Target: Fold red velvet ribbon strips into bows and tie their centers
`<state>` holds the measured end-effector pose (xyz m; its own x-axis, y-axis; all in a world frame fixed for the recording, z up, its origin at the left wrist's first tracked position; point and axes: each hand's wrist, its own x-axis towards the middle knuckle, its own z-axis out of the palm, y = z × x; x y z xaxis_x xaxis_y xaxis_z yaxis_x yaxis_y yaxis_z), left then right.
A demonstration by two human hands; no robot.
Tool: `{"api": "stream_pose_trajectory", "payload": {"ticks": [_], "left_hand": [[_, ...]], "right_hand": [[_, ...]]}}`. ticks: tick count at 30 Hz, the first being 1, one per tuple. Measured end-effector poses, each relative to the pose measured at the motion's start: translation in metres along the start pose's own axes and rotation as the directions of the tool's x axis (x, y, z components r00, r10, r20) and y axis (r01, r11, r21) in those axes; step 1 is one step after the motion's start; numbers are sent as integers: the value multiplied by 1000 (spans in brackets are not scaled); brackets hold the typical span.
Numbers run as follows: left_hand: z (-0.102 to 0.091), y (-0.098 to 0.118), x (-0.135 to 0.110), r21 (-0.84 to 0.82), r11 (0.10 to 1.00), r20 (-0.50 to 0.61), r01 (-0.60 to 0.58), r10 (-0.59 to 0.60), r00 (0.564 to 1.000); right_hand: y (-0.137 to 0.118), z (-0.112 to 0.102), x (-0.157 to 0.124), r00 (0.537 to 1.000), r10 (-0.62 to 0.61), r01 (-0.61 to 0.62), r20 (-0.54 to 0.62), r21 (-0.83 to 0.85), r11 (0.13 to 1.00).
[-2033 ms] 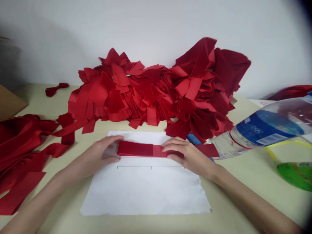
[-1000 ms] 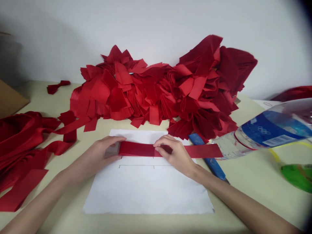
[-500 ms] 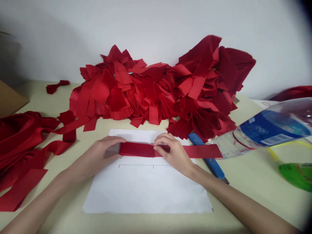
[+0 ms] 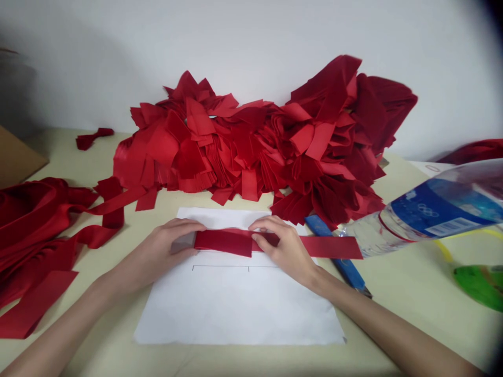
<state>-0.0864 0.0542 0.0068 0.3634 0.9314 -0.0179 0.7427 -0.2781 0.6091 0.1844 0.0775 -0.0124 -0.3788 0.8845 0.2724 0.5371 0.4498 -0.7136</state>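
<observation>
A red velvet ribbon [image 4: 223,243] lies across a white sheet of paper [image 4: 239,314] with thin black lines ruled on it. The ribbon is folded back on itself at its left end, and the cut end of the top layer reaches my right fingertips. My left hand [image 4: 173,248] pinches the folded end between thumb and fingers. Farther right, my right hand [image 4: 281,243] holds the ribbon's upper edge with bent fingers and thumb, near the end of the top layer. From under this hand the single lower layer runs on to the right, across a blue utility knife [image 4: 349,275].
A large heap of cut red ribbon pieces [image 4: 247,146] lies along the wall. Long loose red ribbon [image 4: 39,209] is piled at the left. A clear plastic bottle [image 4: 440,209] with a blue label lies at the right, beside a green and yellow object [image 4: 477,280].
The top layer's cut end has tilted slightly, its lower corner now dropping below the layer beneath. Both hands keep nearly the same places, and the whole view has shifted a little.
</observation>
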Motion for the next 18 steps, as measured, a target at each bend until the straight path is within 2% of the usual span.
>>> {"api": "stream_pose_trajectory", "payload": {"ticks": [4, 10, 18], "left_hand": [[0, 0, 0, -1, 1000, 7, 4, -4, 1000], [0, 2, 0, -18, 1000, 5, 19, -19, 1000], [1, -1, 1, 19, 1000, 3, 23, -23, 1000]], "right_hand": [[-4, -2, 0, 998, -52, 52, 24, 8, 999], [-9, -3, -2, 976, -135, 139, 171, -14, 990], [-4, -3, -3, 989, -129, 125, 72, 62, 990]]}}
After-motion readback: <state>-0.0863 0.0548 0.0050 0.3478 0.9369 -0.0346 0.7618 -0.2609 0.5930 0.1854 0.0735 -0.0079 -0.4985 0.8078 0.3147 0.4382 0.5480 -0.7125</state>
